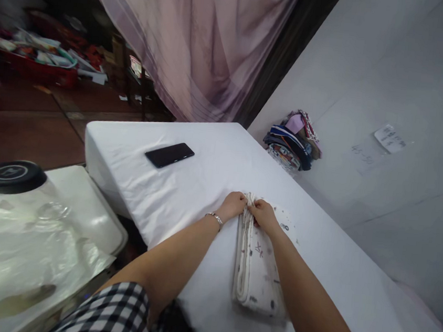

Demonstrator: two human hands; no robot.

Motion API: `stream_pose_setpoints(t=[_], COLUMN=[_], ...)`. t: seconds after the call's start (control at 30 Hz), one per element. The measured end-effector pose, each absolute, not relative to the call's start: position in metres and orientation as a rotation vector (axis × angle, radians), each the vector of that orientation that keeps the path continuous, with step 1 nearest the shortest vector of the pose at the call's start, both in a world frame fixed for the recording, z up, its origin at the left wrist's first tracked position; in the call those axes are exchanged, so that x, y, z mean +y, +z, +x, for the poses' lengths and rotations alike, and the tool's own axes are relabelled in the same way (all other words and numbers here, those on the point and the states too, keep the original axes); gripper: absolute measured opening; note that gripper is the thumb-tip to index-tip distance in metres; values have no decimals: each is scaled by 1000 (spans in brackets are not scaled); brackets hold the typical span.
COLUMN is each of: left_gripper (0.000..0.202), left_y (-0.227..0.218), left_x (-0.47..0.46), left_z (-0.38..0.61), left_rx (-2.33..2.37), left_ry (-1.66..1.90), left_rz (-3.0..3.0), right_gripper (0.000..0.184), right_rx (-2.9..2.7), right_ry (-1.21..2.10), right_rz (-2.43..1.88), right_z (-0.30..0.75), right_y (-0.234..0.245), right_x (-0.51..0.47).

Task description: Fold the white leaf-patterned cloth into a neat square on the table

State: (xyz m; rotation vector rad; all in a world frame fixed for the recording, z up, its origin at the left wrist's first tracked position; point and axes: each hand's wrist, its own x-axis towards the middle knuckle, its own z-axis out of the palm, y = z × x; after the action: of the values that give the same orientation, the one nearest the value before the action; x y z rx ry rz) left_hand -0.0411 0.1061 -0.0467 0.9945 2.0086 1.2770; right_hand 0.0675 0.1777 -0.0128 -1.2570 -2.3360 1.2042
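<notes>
A white cloth with small dark prints (260, 273) lies folded in several layers on the white-covered surface (214, 160). My left hand (234, 204) pinches the far end of its folded edge. Right beside it, my right hand (263, 213) grips the same end, fingers closed on the layers. Part of the cloth spreads out flat past my right hand, and my right forearm hides some of it. A bracelet circles my left wrist.
A black phone (170, 155) lies on the white surface. Folded clothes (293, 139) are stacked against the wall. At left, a black-lidded jar (13, 176) and a clear plastic bag (30, 257) rest on a white stand. A pink curtain (203, 37) hangs behind.
</notes>
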Motion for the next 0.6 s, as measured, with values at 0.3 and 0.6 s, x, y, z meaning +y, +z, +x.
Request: stream_pose_setpoints(t=[0.3, 0.6], left_gripper=[17, 19], left_y=[-45, -39], left_x=[103, 103], left_z=[-39, -34], left_rx=[2079, 2205], left_ry=[1313, 1114], left_rz=[1034, 1077], right_gripper=[21, 21], right_rx=[-2101, -2066], right_ry=[1467, 1468], right_rz=[-1182, -1170], right_z=[83, 83], right_y=[-14, -13], right_x=[175, 174])
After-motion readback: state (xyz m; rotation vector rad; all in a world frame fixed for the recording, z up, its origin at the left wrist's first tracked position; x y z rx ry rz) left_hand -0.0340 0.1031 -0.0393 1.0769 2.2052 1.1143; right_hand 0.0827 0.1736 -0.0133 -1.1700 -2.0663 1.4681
